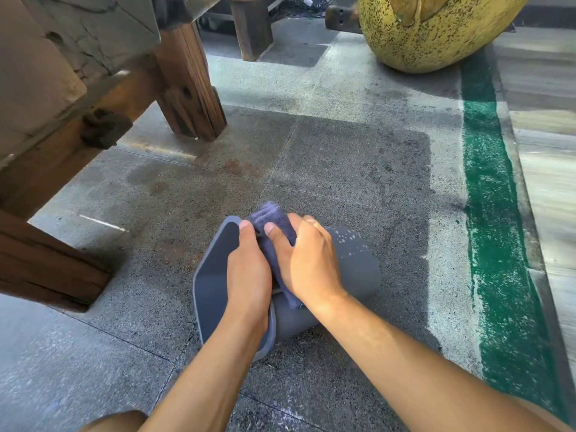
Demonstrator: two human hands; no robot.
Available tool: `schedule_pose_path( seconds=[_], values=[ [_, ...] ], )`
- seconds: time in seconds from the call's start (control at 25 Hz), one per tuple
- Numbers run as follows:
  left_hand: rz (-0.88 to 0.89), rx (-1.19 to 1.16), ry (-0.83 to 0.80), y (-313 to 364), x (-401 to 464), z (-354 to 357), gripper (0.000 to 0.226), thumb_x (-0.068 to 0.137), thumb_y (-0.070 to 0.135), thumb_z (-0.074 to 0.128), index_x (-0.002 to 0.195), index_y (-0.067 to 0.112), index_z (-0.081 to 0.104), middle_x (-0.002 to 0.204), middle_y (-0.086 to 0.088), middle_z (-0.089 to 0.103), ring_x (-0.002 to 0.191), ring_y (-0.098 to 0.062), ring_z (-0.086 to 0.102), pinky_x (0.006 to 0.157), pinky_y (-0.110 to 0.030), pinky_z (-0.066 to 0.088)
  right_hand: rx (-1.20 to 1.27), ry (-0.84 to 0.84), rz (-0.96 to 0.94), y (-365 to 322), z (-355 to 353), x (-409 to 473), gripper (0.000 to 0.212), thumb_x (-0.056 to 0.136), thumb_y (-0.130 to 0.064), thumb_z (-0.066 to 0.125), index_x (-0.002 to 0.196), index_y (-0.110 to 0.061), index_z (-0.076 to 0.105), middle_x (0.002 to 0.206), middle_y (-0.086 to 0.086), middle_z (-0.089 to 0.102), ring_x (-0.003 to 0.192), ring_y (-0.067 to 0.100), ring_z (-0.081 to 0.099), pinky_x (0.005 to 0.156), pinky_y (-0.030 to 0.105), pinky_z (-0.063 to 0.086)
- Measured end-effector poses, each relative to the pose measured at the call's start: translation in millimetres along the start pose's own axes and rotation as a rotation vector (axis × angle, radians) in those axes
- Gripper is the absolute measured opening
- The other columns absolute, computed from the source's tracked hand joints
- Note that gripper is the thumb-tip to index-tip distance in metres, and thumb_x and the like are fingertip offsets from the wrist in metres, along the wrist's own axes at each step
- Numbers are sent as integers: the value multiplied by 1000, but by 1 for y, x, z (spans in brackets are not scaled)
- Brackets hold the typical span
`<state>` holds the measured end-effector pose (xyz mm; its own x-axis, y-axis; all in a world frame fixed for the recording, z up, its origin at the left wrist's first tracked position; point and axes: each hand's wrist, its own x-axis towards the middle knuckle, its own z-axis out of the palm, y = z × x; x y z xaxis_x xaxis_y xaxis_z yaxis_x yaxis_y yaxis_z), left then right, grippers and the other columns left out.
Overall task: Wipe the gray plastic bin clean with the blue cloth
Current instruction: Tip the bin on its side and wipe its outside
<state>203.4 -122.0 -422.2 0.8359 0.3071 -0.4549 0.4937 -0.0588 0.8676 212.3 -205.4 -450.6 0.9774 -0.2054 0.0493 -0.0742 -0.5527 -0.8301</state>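
Observation:
The gray plastic bin (pixel 355 263) lies on its side on the stone floor, its mouth turned to the left. My left hand (pixel 249 275) grips the bin's rim, fingers curled over the upper edge. My right hand (pixel 307 260) presses the blue cloth (pixel 271 219) against the bin's outer wall just behind the rim. The cloth bunches up above my fingers and hangs down below my palm. Pale specks mark the bin's wall at its far right end.
A heavy wooden bench with thick legs (pixel 187 85) stands at the left and back left. A large yellow speckled rounded object (pixel 436 29) sits at the back right. A green painted stripe (pixel 495 213) runs along the floor at the right. My knees show at the bottom edge.

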Motion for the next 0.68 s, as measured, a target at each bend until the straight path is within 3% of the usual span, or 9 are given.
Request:
schedule_pose_path(
  seconds=[0.28,0.48,0.68],
  values=[
    [31,27,14,2,0,3,57,102,59,33,81,20,68,87,7,72,82,-6,64,73,-34,43,-59,12,18,10,2,8,32,97,-50,55,91,-19,64,94,4,57,94,33,62,84,43,51],
    [17,18,-3,5,2,-2,57,103,58,34,70,21,62,76,7,67,77,-13,63,80,-36,49,-94,-8,51,17,1,16,30,98,-49,55,100,-22,69,100,6,60,102,34,61,91,41,48],
    [-10,12,23,6,5,-7,52,103,57,36,77,20,61,75,6,63,70,-11,57,71,-33,44,-167,-52,77,23,4,24,35,100,-49,50,107,-19,67,108,11,61,108,38,60,95,43,46]
  ],
)
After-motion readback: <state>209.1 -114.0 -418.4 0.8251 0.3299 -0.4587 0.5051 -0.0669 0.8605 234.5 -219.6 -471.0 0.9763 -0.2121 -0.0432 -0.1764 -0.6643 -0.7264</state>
